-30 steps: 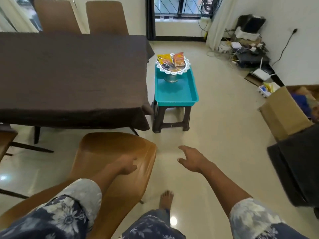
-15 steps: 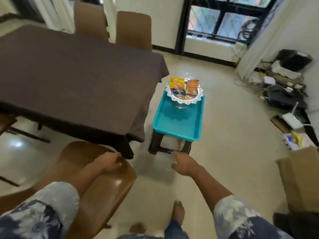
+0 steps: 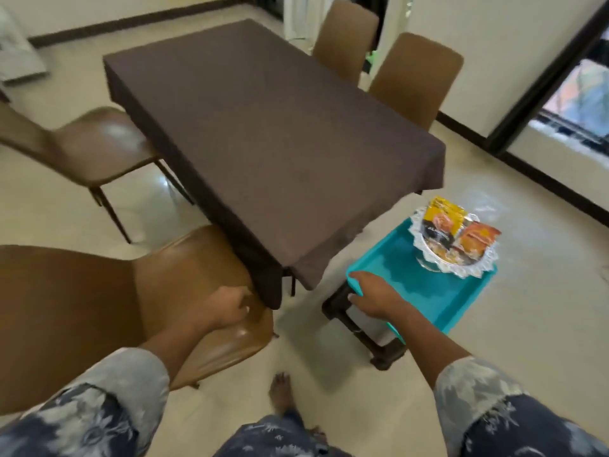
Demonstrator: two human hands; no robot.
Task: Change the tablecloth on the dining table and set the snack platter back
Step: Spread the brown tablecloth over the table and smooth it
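Head view, looking down across a dining table (image 3: 329,77) fully covered by a dark brown tablecloth (image 3: 270,140), corner flap hanging at the near end. Snack platter (image 3: 453,250), silver with a lacy scalloped rim and loaded with yellow and orange snack packets (image 3: 445,216), standing at the far end of a teal tray (image 3: 428,291), just beside the table's near right corner. Tray resting on a dark low stool (image 3: 356,328), on the pale tiled floor (image 3: 494,324). Right hand (image 3: 372,296) at the tray's near left corner, fingers curled over the teal rim, thumb side below the edge; grip apparently clamped on the tray rim, though blurred. Left hand (image 3: 227,305) on the front edge of the nearest brown chair (image 3: 184,285), fingers bent and close to the hanging tablecloth corner; grip together or apart, cannot tell from this angle. Both forearms bare, floral blue-and-white sleeves (image 3: 108,400) at the bottom of the frame. One bare foot (image 3: 280,390) on the floor between the arms. Second brown chair (image 3: 95,146) to the left of the table, turned away from it; two more chairs (image 3: 412,77) at the far side, backs upright against the table edge. Dark-framed window (image 3: 573,94) at the far right.
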